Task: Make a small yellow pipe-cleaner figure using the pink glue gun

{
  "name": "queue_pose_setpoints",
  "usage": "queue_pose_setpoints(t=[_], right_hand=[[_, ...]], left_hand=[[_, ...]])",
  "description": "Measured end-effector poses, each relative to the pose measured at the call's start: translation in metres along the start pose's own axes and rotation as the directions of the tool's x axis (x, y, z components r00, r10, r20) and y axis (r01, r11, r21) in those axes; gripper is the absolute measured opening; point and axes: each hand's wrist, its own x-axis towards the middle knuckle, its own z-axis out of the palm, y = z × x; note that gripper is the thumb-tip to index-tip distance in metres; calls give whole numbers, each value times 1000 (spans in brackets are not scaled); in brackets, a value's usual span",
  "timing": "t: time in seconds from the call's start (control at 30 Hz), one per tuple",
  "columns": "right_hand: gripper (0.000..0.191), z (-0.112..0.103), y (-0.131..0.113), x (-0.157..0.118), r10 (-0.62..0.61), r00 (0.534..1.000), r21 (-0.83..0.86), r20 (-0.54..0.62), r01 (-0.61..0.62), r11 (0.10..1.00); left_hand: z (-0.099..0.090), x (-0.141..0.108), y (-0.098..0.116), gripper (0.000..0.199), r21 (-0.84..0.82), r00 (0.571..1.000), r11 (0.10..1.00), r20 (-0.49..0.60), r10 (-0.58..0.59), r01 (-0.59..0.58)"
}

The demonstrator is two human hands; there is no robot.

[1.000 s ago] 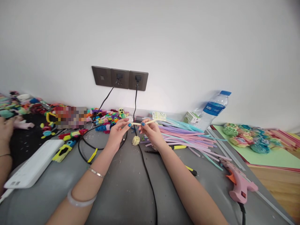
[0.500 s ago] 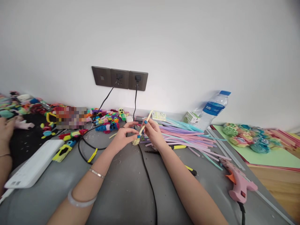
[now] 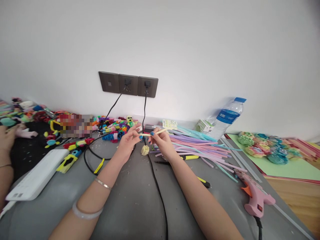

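Between my two hands runs a pale yellow pipe cleaner [image 3: 145, 135], held nearly level above the desk. My left hand [image 3: 129, 143] pinches its left end between thumb and fingers. My right hand [image 3: 161, 142] grips it farther right, and its free end sticks out past the fingers. Just below, a small pale yellow fluffy clump [image 3: 145, 150] lies on the grey desk beside a black cable [image 3: 158, 186]. To the right of my right hand is a spread of pastel pipe cleaners [image 3: 200, 146], with a yellow-and-black tool [image 3: 189, 157] partly under my wrist.
A pink glue gun [image 3: 257, 198] lies at the right, near folded paper flowers [image 3: 277, 158]. A water bottle [image 3: 228, 116] leans against the wall. Colourful pipe-cleaner figures [image 3: 115, 128] and a white power strip [image 3: 37, 175] are at the left, where another person's hand [image 3: 6, 140] shows.
The pipe cleaner has swung from a steep slant to nearly level. My left hand has risen to its left end, uncovering the yellow clump on the desk.
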Motion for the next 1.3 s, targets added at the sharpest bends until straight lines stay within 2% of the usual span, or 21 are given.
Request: queue_pose_setpoints(t=[0.13, 0.23, 0.37, 0.47, 0.7, 0.87, 0.97, 1.07, 1.17, 1.2, 1.23, 1.27, 1.3], right_hand=[[35, 3, -4, -4, 47, 989, -47, 142, -41, 998], [31, 4, -5, -4, 45, 991, -23, 124, -42, 999], [33, 1, -1, 1, 14, 999, 100, -48, -9, 995], [36, -1, 1, 3, 2, 991, 73, -132, 8, 997], [36, -2, 3, 2, -14, 998, -52, -58, 11, 999], [32, 0, 0, 0, -11, 1000, -18, -21, 11, 1000], [32, 1, 0, 0, -19, 999, 22, -44, 20, 1000], [34, -1, 1, 2, -57, 990, 13, -131, 59, 998], [31, 0, -9, 2, -173, 944, -30, -280, 172, 985], [32, 3, -17, 0, -227, 929, -59, -294, 219, 974], [35, 6, -26, -4, -266, 928, -88, -262, 251, 964], [38, 11, -38, -11, -278, 945, -109, -169, 263, 959], [38, 16, -51, -20, -242, 970, -110, -18, 239, 965]], left_hand=[[-1, 2, -4, 34, -89, 995, 994, -85, 51, -59], [-1, 1, -4, 31, -61, 993, 996, -102, 54, -61], [0, 0, 0, 27, 57, 1000, 998, -8, 14, -13], [0, -1, 0, 29, 149, 998, 989, 63, -11, 2], [-4, -1, -6, 17, 309, 982, 949, 191, 7, -67], [-1, -4, -3, 11, 310, 970, 950, 240, -36, -42], [1, -4, 1, 15, 248, 981, 969, 190, -32, -16], [1, -2, 3, 21, 179, 995, 984, 96, -25, 7], [-2, 1, 1, 24, 125, 1000, 992, 9, -5, 3], [-3, 2, -1, 25, 113, 1000, 994, -15, 5, -4], [-4, 3, -2, 26, 105, 999, 994, -35, 15, -11], [-5, 4, -4, 26, 99, 998, 995, -51, 24, -19], [-6, 5, -5, 26, 96, 997, 995, -66, 33, -27]])
